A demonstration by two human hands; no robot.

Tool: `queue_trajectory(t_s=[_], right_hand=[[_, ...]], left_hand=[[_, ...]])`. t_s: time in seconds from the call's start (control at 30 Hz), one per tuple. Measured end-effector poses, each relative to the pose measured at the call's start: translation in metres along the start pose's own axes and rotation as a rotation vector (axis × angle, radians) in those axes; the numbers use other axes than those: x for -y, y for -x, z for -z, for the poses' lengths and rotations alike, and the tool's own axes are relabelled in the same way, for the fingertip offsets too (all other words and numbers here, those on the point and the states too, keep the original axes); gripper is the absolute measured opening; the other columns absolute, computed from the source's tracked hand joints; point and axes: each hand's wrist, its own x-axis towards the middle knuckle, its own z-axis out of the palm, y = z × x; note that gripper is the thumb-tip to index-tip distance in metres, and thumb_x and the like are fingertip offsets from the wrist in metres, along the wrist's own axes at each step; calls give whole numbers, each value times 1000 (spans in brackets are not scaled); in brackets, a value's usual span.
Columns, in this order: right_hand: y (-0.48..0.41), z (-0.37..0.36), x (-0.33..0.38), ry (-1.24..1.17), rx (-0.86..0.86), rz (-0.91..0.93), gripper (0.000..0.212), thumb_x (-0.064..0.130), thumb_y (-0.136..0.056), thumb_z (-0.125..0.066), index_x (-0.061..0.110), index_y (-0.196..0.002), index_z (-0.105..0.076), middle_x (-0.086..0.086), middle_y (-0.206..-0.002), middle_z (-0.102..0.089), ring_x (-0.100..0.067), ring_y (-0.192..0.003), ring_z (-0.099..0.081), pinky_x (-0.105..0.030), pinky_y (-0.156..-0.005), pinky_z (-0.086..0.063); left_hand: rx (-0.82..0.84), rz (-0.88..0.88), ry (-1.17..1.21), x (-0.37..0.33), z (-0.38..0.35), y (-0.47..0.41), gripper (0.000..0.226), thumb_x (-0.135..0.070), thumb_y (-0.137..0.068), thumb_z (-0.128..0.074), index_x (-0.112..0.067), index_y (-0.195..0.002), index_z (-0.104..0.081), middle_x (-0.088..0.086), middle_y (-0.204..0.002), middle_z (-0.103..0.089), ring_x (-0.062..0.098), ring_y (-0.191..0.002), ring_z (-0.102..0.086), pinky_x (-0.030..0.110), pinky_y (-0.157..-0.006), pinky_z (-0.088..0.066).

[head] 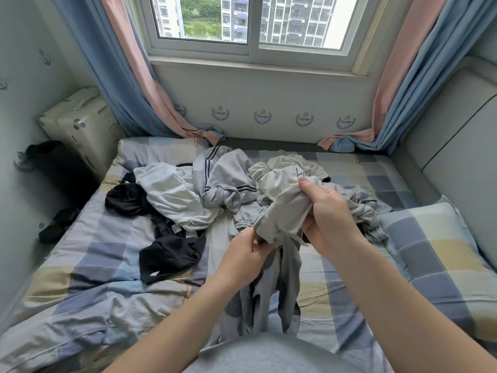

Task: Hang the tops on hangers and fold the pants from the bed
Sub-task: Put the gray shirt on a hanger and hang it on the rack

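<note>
Both hands hold up a grey garment (287,211) above the bed (88,254). My right hand (326,214) grips its bunched upper part, and my left hand (244,254) pinches its lower edge; the rest hangs down toward my lap. Behind it lies a heap of clothes: a cream top with dark lettering (285,173), a grey garment with dark stripes (223,181), a pale blue top (172,195) and more grey cloth (368,208) to the right. Black garments (169,251) lie at the left of the heap. No hangers are in view.
A checked pillow (435,251) lies at the bed's right side by a padded grey headboard (457,146). A beige box (80,122) and a black item (56,168) stand between the bed and the left wall. Curtains (129,84) trail onto the bed's far edge below the window.
</note>
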Motion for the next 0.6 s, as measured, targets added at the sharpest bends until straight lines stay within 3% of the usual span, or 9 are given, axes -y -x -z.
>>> queue_trajectory(t_s=[0.13, 0.2, 0.3, 0.4, 0.5, 0.6], right_hand=[[-4, 11, 12, -123, -115, 0, 13, 21, -96, -65, 7, -94, -66, -6, -77, -70, -16, -67, -71, -31, -65, -61], [-6, 19, 13, -141, -153, -13, 10, 20, -96, -66, 10, -96, -64, -3, -76, -68, -14, -65, -69, -32, -67, -60], [-7, 25, 7, -179, -149, -52, 10, 20, -96, -66, 11, -102, -67, -2, -79, -73, -16, -73, -70, -33, -68, -62], [-12, 28, 2, -162, -126, -66, 14, 20, -97, -64, 10, -106, -69, -4, -87, -76, -18, -83, -73, -38, -79, -62], [-24, 40, -7, -82, -164, -33, 8, 14, -99, -59, 9, -101, -65, -5, -83, -73, -17, -78, -70, -36, -69, -61], [-33, 58, -26, -50, -247, -143, 12, 7, -99, -57, 8, -111, -55, -8, -87, -62, -18, -74, -61, -34, -64, -54]], left_hand=[[-211, -70, 30, 5, 13, -6, 17, -11, -99, -53, -16, -93, -68, -4, -70, -59, 12, -61, -51, 33, -60, -36], [-294, -76, -6, 6, 22, -12, 19, -7, -98, -51, -16, -92, -66, -6, -69, -54, 11, -60, -45, 31, -61, -33], [-332, -98, -22, 7, 23, -15, 20, -7, -99, -49, -20, -90, -62, 1, -72, -58, 18, -65, -51, 39, -64, -40], [-360, -98, 37, 7, 20, -13, 22, -8, -101, -45, -21, -87, -57, 2, -62, -53, 17, -56, -46, 43, -57, -38], [-385, -168, 66, 1, 29, -13, 23, -10, -103, -46, -22, -85, -56, -8, -62, -51, 13, -57, -44, 33, -58, -38], [-398, -268, 32, -12, 39, -14, 23, -10, -101, -48, -22, -85, -57, -6, -67, -55, 11, -59, -46, 22, -57, -37]])
